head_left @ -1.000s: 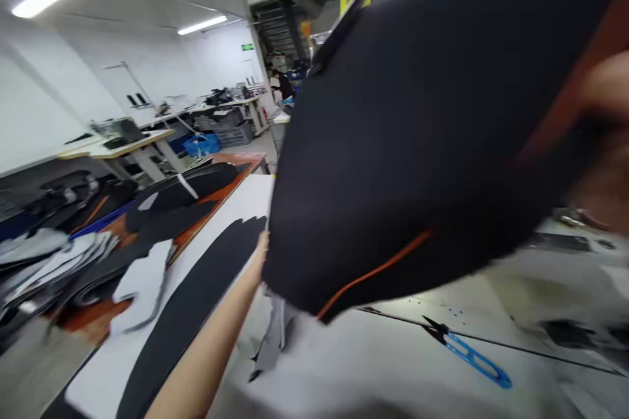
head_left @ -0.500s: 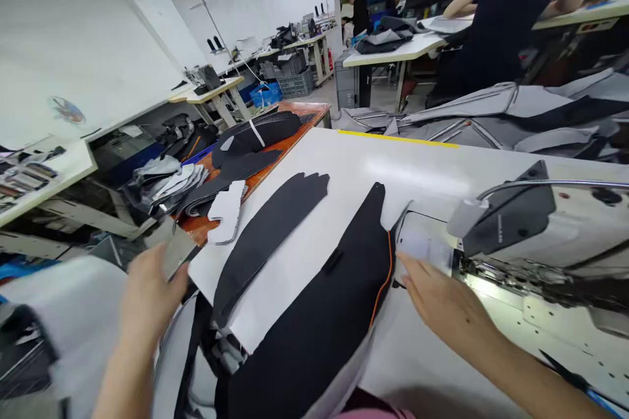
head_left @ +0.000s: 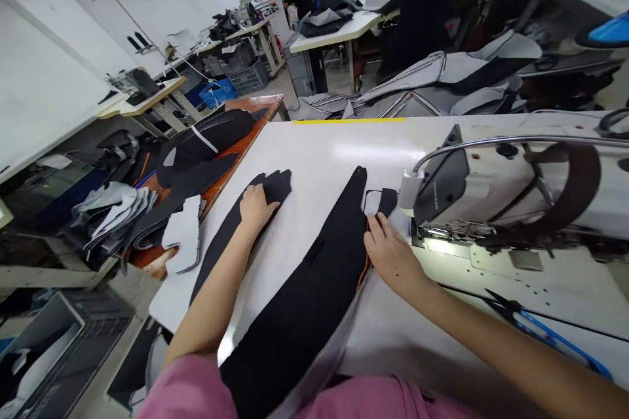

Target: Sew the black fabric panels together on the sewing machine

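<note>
A long black fabric panel (head_left: 299, 301) with orange edging along its right side lies on the white sewing table (head_left: 314, 150). My right hand (head_left: 390, 255) rests at that edge, its fingers apart, fingertips near a small black-and-white piece (head_left: 381, 201). To the left, my left hand (head_left: 256, 209) lies on a second dark panel (head_left: 221, 236), fingers spread over its upper part. A sewing machine (head_left: 472, 196) stands just right of my right hand.
Blue-handled scissors (head_left: 555, 340) lie at the lower right. On the brown side table (head_left: 265, 105) are bundled black pieces (head_left: 206, 144); a white cut piece (head_left: 184, 236) is beside them. Grey crates (head_left: 73, 340) stand at lower left. A person (head_left: 420, 6) sits beyond grey fabric.
My left hand has moved up and right, from beyond the table's left edge onto the left dark panel. My right hand stays by the orange edging. The view has shifted right.
</note>
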Tool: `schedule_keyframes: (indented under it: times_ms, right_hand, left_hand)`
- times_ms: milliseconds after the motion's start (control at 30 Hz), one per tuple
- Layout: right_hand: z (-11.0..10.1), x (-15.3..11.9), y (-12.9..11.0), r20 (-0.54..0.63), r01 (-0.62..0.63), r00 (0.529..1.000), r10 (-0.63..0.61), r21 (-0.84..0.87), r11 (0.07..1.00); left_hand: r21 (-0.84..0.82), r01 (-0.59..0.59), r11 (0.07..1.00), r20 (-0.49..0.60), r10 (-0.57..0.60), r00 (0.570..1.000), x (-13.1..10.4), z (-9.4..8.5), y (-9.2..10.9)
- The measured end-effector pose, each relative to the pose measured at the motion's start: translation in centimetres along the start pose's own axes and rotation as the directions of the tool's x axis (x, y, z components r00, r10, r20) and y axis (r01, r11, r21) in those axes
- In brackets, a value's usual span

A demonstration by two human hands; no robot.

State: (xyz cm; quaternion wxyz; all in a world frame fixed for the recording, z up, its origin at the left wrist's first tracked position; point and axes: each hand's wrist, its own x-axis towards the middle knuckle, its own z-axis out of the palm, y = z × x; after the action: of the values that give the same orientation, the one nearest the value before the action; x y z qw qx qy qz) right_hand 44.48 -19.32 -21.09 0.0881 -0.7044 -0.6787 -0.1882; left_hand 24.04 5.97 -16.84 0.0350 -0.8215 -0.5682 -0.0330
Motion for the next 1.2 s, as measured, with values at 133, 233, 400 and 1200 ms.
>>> schedule_keyframes:
  times_ms: [133,233,400,1200]
  right_hand:
    - [1.8,0.2,-0.4,-0.079,-0.055,0.995,0.055,0.001,0.998]
    - [2.1,0.2,-1.2,-0.061,-0.071,0.996,0.072,0.012,0.997]
    - [0.2,-2.4,-1.5,0.069,-0.073,0.995,0.065,0.108,0.991]
    - [-1.9,-10.4,1.8,0.073,-0.069,0.996,0.046,0.361,0.930]
  left_hand:
    - [-0.034,-0.102,0.994,-0.047,0.101,0.994,-1.2,-2.1,2.4]
    - [-0.045,-0.338,0.940,-0.086,0.334,0.939,-4.0,-3.5,7.0]
    - [-0.011,-0.699,0.715,0.019,0.699,0.715,-9.8,-2.9,15.1]
    - [-0.249,-0.909,0.334,0.055,0.942,0.331,-13.3,-0.1,21.1]
